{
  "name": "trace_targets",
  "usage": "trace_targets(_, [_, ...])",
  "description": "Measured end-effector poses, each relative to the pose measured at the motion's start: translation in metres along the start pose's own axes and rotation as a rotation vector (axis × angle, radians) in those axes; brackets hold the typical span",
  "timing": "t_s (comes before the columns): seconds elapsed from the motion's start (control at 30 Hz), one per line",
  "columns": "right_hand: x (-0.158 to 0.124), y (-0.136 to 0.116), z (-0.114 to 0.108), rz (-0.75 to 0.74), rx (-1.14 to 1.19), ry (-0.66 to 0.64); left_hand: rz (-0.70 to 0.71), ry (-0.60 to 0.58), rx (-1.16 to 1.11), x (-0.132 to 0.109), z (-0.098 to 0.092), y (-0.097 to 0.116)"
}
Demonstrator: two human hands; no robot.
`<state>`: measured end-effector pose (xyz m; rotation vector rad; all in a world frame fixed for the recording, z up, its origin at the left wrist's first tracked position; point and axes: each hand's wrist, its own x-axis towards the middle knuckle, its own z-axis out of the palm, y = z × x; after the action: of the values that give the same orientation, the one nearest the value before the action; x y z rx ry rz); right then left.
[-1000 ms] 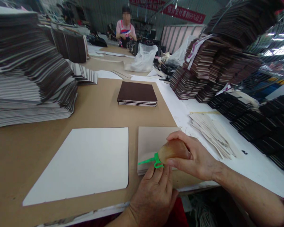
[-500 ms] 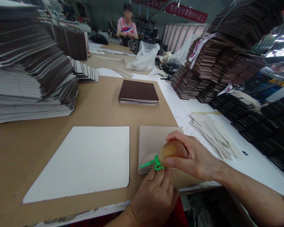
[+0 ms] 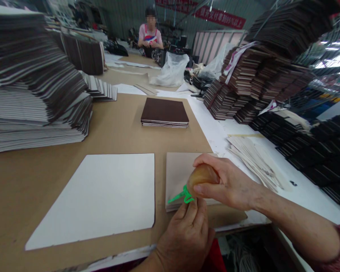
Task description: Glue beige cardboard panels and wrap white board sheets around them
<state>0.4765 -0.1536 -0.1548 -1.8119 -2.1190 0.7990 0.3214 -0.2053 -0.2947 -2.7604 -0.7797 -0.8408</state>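
Observation:
My right hand (image 3: pixel 223 181) is wrapped round an amber squeeze bottle (image 3: pixel 201 177), tilted with its green pointed nozzle (image 3: pixel 177 197) aimed left. The nozzle is over the near left part of a stack of beige sheets (image 3: pixel 177 170). Just below the nozzle's green loop, my left hand (image 3: pixel 187 230) has its fingers bunched together. Its fingertips meet the lower edge of the green part, and what they pinch is hidden. Left of the stack, a large white board (image 3: pixel 107 192) lies flat on the brown table covering.
A small pile of dark brown panels (image 3: pixel 164 110) sits farther back. Tall stacks of panels (image 3: pixel 31 87) rise at left, with brown bundles (image 3: pixel 252 83) and black ones (image 3: pixel 323 151) at right. Pale strips (image 3: pixel 252 162) lie nearby. A person (image 3: pixel 150 34) is across the table.
The bottle and my right hand have shifted slightly left. My left hand stays just under the nozzle. The whole view has moved a little.

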Motion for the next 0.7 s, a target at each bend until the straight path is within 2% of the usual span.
trace_targets(0.33, [0.005, -0.01, -0.004, -0.076, -0.134, 0.087, 0.024, 0.002, 0.016, -0.001, 0.001, -0.001])
trace_targets(0.57, [0.006, -0.011, -0.008, -0.066, -0.115, 0.032, 0.02, -0.002, 0.014, 0.0, 0.002, -0.001])
trace_targets(0.7, [0.01, -0.012, -0.008, -0.062, -0.103, 0.068, 0.014, 0.005, 0.02, 0.001, 0.003, -0.001])
